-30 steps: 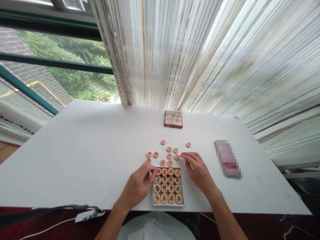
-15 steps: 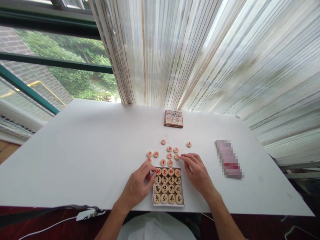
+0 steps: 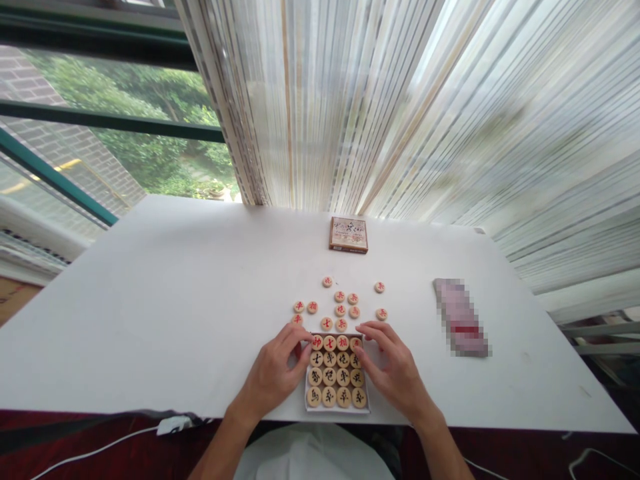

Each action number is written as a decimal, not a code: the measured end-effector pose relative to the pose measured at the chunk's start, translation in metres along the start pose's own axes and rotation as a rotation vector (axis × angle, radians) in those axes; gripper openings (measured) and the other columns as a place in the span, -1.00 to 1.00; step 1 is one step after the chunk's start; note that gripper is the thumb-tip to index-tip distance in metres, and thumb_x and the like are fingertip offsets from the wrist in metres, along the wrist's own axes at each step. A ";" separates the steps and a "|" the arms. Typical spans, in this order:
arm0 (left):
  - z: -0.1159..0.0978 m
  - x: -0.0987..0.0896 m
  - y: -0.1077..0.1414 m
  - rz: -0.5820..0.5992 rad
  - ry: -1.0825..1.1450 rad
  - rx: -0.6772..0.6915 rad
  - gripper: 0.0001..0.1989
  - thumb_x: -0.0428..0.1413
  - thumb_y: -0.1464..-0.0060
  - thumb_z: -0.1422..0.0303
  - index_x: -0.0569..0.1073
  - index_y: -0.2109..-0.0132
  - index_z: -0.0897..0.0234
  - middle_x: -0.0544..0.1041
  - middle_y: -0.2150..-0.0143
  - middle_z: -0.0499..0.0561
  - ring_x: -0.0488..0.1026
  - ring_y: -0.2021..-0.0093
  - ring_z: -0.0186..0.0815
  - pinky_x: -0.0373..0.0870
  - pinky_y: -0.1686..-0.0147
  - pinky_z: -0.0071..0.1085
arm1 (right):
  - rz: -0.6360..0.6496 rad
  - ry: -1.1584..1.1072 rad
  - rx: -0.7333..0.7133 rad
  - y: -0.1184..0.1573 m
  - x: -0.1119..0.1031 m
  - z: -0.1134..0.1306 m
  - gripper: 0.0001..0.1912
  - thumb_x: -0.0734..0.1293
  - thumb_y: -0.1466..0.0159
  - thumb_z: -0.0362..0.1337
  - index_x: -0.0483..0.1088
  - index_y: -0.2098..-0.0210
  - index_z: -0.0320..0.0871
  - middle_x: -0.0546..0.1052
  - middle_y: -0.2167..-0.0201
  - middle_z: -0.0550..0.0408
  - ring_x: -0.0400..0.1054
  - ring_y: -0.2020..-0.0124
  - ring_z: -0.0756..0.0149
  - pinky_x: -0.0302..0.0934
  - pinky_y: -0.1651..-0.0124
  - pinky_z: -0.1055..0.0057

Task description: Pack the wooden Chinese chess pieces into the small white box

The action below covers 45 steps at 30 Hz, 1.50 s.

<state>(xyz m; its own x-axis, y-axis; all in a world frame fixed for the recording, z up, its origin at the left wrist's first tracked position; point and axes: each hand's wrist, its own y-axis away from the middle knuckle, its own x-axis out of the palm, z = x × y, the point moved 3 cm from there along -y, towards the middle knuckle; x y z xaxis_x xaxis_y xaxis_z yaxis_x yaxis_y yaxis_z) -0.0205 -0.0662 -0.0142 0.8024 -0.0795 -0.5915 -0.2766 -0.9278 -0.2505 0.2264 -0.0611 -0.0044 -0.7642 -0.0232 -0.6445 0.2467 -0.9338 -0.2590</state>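
A shallow white box near the table's front edge holds several round wooden Chinese chess pieces in rows. The top row, including a chess piece, has red characters; the rows nearer me have black ones. My left hand rests at the box's upper left corner, its curled index finger and thumb against the edge. My right hand is at the upper right corner, thumb and fingers apart, the thumb partly over the corner piece. Beyond the box, several loose red pieces lie face up, among them a soldier piece.
A flat printed box lies farther back on the white table. A blurred pink object is at the right. String curtains hang along the far edge. A white plug and cable are below the front left edge.
My right hand has drawn back from a loose red piece to the box's upper right corner. A soldier piece once behind its fingers now shows. My left hand has stayed put.
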 end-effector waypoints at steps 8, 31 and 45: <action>0.001 0.000 0.002 -0.005 -0.007 0.002 -0.86 0.02 -0.31 0.45 0.41 0.05 0.18 0.48 0.09 0.03 0.49 0.23 -0.31 0.47 0.14 -0.37 | 0.029 -0.032 0.012 0.003 0.008 -0.003 -0.68 0.34 -0.35 -0.31 0.44 -0.09 -0.01 0.45 -0.05 -0.05 0.41 -0.09 0.12 0.40 -0.16 0.14; 0.000 -0.002 0.001 -0.003 -0.010 0.009 -0.88 0.03 -0.31 0.42 0.43 0.05 0.20 0.50 0.09 0.04 0.51 0.24 -0.31 0.51 0.16 -0.38 | 0.032 -0.017 0.056 -0.005 0.015 0.005 -0.67 0.45 -0.28 -0.22 0.47 -0.04 0.00 0.45 0.04 -0.02 0.44 0.00 0.11 0.46 -0.06 0.18; -0.007 -0.002 -0.005 0.031 -0.072 0.044 -0.80 0.21 -0.21 0.34 0.45 0.02 0.17 0.48 -0.02 0.06 0.52 0.10 -0.25 0.54 0.10 -0.34 | 0.018 0.011 0.032 -0.005 0.016 0.005 -0.65 0.44 -0.28 -0.23 0.45 -0.06 0.01 0.45 0.02 -0.04 0.44 -0.01 0.07 0.46 -0.06 0.12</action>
<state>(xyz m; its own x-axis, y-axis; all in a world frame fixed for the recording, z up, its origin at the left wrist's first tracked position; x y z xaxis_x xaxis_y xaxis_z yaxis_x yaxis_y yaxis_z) -0.0170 -0.0635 -0.0063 0.7531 -0.0804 -0.6529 -0.3252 -0.9082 -0.2633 0.2101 -0.0590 -0.0092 -0.7535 -0.0364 -0.6565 0.2411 -0.9442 -0.2244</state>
